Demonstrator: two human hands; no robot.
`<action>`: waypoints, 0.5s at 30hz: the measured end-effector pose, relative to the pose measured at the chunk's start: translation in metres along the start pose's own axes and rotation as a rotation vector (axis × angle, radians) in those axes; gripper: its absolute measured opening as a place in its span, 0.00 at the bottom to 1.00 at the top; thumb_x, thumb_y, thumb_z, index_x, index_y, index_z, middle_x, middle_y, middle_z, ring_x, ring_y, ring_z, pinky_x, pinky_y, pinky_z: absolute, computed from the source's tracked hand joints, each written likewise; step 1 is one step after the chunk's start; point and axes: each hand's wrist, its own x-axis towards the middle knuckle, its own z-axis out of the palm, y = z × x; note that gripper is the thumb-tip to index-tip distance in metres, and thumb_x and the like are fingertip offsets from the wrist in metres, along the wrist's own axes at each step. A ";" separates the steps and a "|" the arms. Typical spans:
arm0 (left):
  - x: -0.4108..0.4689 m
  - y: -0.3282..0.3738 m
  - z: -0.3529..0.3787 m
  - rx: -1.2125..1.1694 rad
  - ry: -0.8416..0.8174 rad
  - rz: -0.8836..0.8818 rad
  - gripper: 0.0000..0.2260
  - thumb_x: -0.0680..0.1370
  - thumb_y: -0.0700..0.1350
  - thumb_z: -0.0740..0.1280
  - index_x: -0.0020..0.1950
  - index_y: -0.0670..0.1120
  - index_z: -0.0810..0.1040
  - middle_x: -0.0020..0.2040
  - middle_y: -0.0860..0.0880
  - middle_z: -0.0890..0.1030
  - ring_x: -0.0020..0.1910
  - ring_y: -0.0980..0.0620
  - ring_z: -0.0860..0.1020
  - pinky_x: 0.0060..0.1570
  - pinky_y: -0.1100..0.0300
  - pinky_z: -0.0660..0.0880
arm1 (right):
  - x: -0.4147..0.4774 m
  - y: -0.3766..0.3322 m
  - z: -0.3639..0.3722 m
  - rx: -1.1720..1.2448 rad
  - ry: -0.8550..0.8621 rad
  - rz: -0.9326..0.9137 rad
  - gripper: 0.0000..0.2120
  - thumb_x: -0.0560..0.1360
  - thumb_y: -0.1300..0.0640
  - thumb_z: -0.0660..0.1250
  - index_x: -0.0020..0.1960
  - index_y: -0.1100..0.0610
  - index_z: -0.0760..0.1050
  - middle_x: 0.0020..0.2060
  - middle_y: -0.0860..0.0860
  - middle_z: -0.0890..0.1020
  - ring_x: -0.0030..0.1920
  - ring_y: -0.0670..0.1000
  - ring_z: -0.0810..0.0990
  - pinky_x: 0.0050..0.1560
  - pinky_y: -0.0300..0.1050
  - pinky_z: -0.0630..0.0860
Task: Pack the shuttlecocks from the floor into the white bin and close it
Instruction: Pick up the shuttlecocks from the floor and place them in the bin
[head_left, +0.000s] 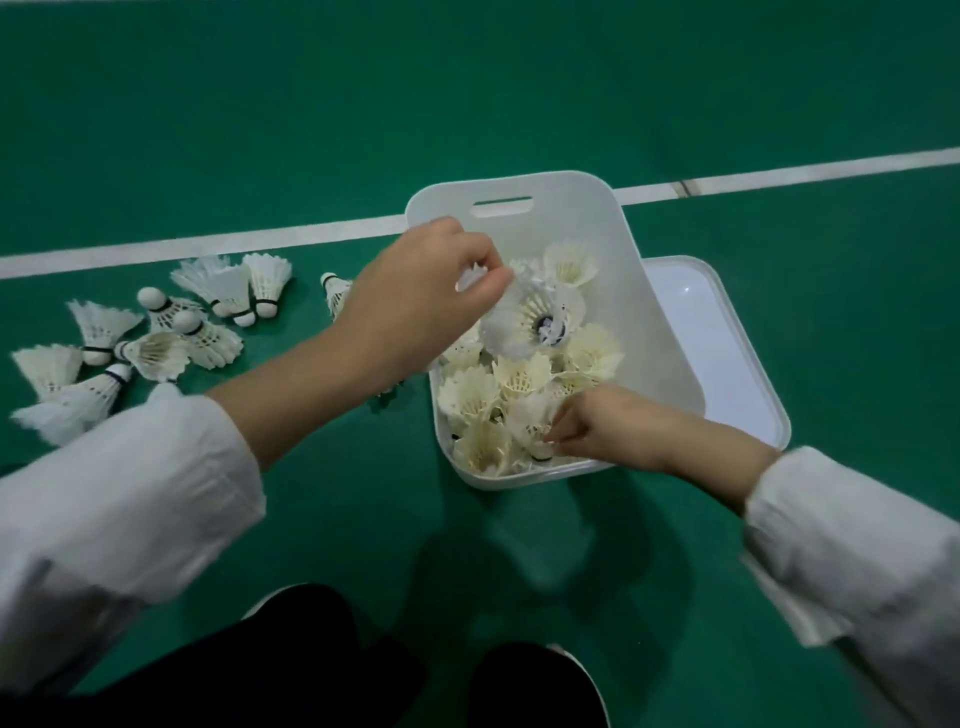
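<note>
Nearest the camera: dark trouser knees and white sleeves; person crouched over the green court floor (363, 519).

White bin (519, 480) open, just ahead of the knees, roughly half full of shuttlecocks, mostly feathers up.

Right hand (608, 428) low inside the near end of the bin; thumb and fingertips pressed together, pinching a shuttlecock (537, 415) near its cork, seating it among the others.

Left hand (415, 291) above the bin's left wall; fingers curled, tips meeting near the feathers of a blurred shuttlecock (530, 317) over the middle of the load. Whether this one is pinched or already let go: cannot tell.

Judgement on the step: place, don't throw. Set each cork-down into a gap so skirts nest; feathers crush easily, so keep the pinch light and near the cork. Keep the pile level and under the rim or the lid will not seat.

Lid (727, 364) lies flat on the floor behind the bin's right side, touching or just beside it.

About a dozen loose shuttlecocks (156, 338) are scattered on the floor, left of the bin, near the white court line (208, 249). Closing looks some way off
</note>
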 end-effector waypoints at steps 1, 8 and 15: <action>-0.001 -0.001 0.003 -0.007 -0.005 -0.009 0.08 0.78 0.53 0.60 0.44 0.52 0.76 0.39 0.55 0.70 0.40 0.56 0.69 0.37 0.58 0.69 | 0.009 0.001 0.002 -0.039 -0.025 0.004 0.11 0.75 0.53 0.66 0.55 0.54 0.81 0.52 0.51 0.83 0.47 0.51 0.79 0.47 0.38 0.75; 0.000 -0.003 0.021 0.043 -0.058 -0.029 0.10 0.78 0.55 0.60 0.46 0.52 0.78 0.41 0.54 0.73 0.41 0.55 0.70 0.36 0.59 0.64 | 0.037 0.005 0.010 -0.225 -0.198 0.012 0.13 0.75 0.57 0.65 0.59 0.54 0.79 0.56 0.52 0.81 0.55 0.54 0.78 0.56 0.42 0.72; 0.001 -0.003 0.027 0.052 -0.093 -0.052 0.10 0.78 0.55 0.60 0.47 0.52 0.78 0.40 0.55 0.72 0.40 0.55 0.70 0.35 0.59 0.65 | -0.019 0.011 -0.044 0.404 0.160 0.013 0.11 0.72 0.49 0.68 0.52 0.52 0.80 0.50 0.46 0.83 0.48 0.47 0.81 0.53 0.43 0.76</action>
